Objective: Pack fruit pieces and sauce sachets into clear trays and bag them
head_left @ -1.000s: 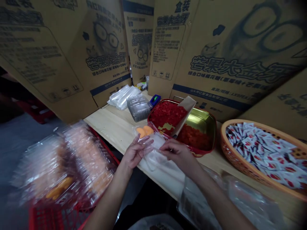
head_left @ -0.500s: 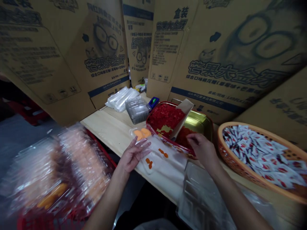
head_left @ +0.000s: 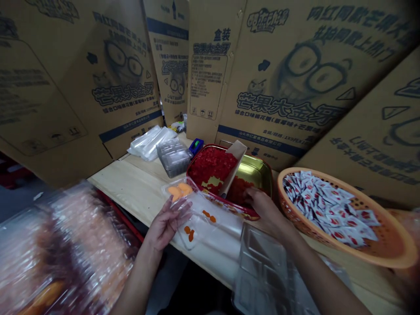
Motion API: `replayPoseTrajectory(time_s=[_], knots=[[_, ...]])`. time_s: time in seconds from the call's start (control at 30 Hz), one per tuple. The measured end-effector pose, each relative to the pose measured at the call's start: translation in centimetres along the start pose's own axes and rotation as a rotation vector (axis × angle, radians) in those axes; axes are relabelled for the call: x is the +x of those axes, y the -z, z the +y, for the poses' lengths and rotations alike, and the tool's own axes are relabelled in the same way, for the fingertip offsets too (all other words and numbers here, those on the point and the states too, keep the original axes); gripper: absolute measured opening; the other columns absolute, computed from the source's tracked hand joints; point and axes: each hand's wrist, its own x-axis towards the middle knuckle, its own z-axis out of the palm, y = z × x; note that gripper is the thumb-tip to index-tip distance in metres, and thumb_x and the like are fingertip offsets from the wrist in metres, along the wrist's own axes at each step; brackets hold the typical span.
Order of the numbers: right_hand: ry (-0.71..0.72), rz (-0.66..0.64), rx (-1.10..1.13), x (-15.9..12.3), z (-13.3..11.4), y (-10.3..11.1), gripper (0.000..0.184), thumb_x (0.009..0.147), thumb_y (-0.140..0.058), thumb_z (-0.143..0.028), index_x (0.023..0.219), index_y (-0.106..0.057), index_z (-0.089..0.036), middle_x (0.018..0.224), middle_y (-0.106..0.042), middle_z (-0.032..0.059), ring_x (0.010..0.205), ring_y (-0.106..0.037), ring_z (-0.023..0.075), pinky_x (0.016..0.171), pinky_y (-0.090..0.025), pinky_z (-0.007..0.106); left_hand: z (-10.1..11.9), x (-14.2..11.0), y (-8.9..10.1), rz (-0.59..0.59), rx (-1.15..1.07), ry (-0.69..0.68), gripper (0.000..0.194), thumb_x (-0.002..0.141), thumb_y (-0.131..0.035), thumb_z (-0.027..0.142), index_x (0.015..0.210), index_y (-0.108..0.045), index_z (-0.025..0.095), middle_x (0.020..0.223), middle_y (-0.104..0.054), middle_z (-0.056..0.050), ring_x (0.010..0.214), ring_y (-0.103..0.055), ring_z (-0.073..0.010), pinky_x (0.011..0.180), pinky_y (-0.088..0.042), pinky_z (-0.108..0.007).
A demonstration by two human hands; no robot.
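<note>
My left hand (head_left: 167, 225) is palm up with its fingers apart, holding nothing, at the front edge of the table. Just beyond its fingertips lies a clear plastic package with orange oval pieces (head_left: 180, 190). Small orange-red pieces (head_left: 209, 216) lie in two little groups on a white plastic sheet (head_left: 213, 243). My right hand (head_left: 265, 210) reaches into the near right part of a red-rimmed, gold-lined tray (head_left: 259, 171), its fingers bent together among orange-red bits (head_left: 238, 190). Whatever they pinch is hidden. A cardboard strip (head_left: 233, 168) divides the tray, with red pieces (head_left: 213, 164) on its left.
An orange basket (head_left: 348, 249) of small white packets (head_left: 323, 205) stands at right. Clear molded trays (head_left: 262, 267) lie near my right forearm. Stacked clear containers (head_left: 173, 155) and a blue tape dispenser (head_left: 196, 147) sit behind. Filled packs (head_left: 88, 227) are at left; cardboard boxes (head_left: 278, 87) wall the back.
The view has turned to the right, so everything sits further left. My right hand has gone lower into the orange-red bits. The left hand stays spread beside the sheet.
</note>
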Motion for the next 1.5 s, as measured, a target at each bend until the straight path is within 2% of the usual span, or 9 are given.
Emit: replayPoseTrajectory(time_s=[0.17, 0.3, 0.57, 0.77, 0.9, 1.1, 1.3, 1.4, 1.5], knots=[[-0.036, 0.09, -0.067, 0.3, -0.9, 1.4, 0.019, 0.073, -0.047, -0.01, 0.08, -0.063, -0.019, 0.08, -0.064, 0.0047, 0.076, -0.058, 0.0168, 0.071, -0.042, 0.026, 0.1, 0.1, 0.2, 0.012, -0.029, 0.005, 0.054, 0.067, -0.052, -0.004, 0.113, -0.045, 0.024, 0.124, -0.053, -0.009, 0.116, -0.05, -0.0276, 0.098, -0.039, -0.045], [0.037, 0.161, -0.014, 3.0, -4.8, 1.9, 0.022, 0.08, -0.045, -0.015, 0.089, -0.065, -0.019, 0.083, -0.064, 0.0053, 0.082, -0.058, 0.0175, 0.075, -0.044, 0.028, 0.2, 0.2, 0.1, 0.017, -0.032, -0.002, 0.053, 0.067, -0.052, -0.005, 0.112, -0.044, 0.023, 0.12, -0.056, -0.009, 0.114, -0.051, -0.0286, 0.094, -0.043, -0.044], [0.067, -0.352, -0.376, 10.2, -12.3, -2.4, 0.022, 0.081, -0.044, -0.002, 0.088, -0.064, -0.008, 0.09, -0.065, 0.0131, 0.087, -0.061, 0.0178, 0.076, -0.045, 0.028, -0.1, 0.1, 0.7, -0.021, -0.063, 0.001, 0.054, 0.069, -0.053, -0.003, 0.114, -0.043, 0.025, 0.119, -0.056, -0.008, 0.115, -0.05, -0.0288, 0.095, -0.042, -0.045], [-0.007, -0.511, -0.426, 11.6, -12.7, -5.5, 0.021, 0.085, -0.054, -0.029, 0.096, -0.059, -0.012, 0.096, -0.062, 0.0052, 0.086, -0.06, 0.0155, 0.077, -0.049, 0.036, -0.2, -0.1, 0.8, -0.002, -0.069, 0.005, 0.058, 0.067, -0.053, -0.004, 0.117, -0.04, 0.023, 0.119, -0.056, -0.01, 0.113, -0.052, -0.0292, 0.093, -0.043, -0.046], [0.036, -0.478, -0.393, 11.7, -12.7, -5.4, 0.015, 0.085, -0.053, -0.019, 0.093, -0.061, -0.01, 0.098, -0.062, 0.0104, 0.093, -0.058, 0.0185, 0.082, -0.046, 0.035, -0.2, -0.4, 0.7, -0.023, -0.071, -0.005, 0.061, 0.067, -0.053, -0.005, 0.119, -0.038, 0.022, 0.119, -0.056, -0.011, 0.114, -0.051, -0.0291, 0.094, -0.041, -0.046], [0.205, -0.243, -0.182, 7.2, -13.1, -1.5, 0.026, 0.079, -0.049, -0.005, 0.102, -0.059, -0.013, 0.103, -0.06, 0.0103, 0.101, -0.053, 0.0179, 0.084, -0.04, 0.027, 0.0, -0.9, 1.0, -0.012, -0.047, -0.004, 0.057, 0.068, -0.052, -0.004, 0.117, -0.04, 0.022, 0.12, -0.055, -0.011, 0.111, -0.053, -0.0287, 0.095, -0.04, -0.047], [0.479, -0.338, 0.417, -2.3, -14.0, 0.8, 0.01, 0.082, -0.056, -0.025, 0.082, -0.065, -0.019, 0.082, -0.06, 0.0029, 0.081, -0.056, 0.0139, 0.072, -0.044, 0.025, -0.5, -1.4, 0.3, -0.033, -0.03, 0.025, 0.061, 0.067, -0.051, -0.006, 0.12, -0.039, 0.021, 0.12, -0.055, -0.012, 0.112, -0.053, -0.029, 0.093, -0.042, -0.046], [0.507, -0.282, 0.433, -4.9, -13.6, 1.0, 0.016, 0.085, -0.052, -0.029, 0.093, -0.065, -0.022, 0.087, -0.06, 0.0041, 0.084, -0.056, 0.0146, 0.073, -0.044, 0.026, -1.2, -1.8, -0.2, -0.055, -0.021, 0.054, 0.062, 0.067, -0.05, -0.006, 0.121, -0.04, 0.022, 0.12, -0.055, -0.01, 0.112, -0.052, -0.0285, 0.094, -0.042, -0.046], [0.388, -0.048, 0.409, -5.8, -11.2, 2.6, 0.02, 0.087, -0.047, -0.032, 0.092, -0.063, -0.021, 0.086, -0.059, 0.0052, 0.082, -0.056, 0.015, 0.073, -0.044, 0.026, -2.0, -2.5, -0.4, -0.081, -0.016, 0.104, 0.057, 0.068, -0.051, -0.004, 0.117, -0.044, 0.023, 0.121, -0.055, -0.009, 0.115, -0.05, -0.029, 0.095, -0.041, -0.045]])
